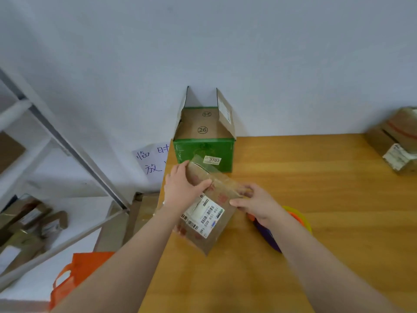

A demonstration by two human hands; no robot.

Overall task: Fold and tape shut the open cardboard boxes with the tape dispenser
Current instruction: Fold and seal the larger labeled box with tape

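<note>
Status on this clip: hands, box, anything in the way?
Left hand and right hand grip the brown box. Green box behind, flaps open. Tape dispenser idle beneath right wrist.

two forearms are showing in the lower half of the frame, reaching up from the bottom edge towards the centre. both are bare along their whole visible length, with skin running uncovered to the wrists. the left hand [184, 187] and the right hand [257, 205], near the centre, are bare too.
</note>
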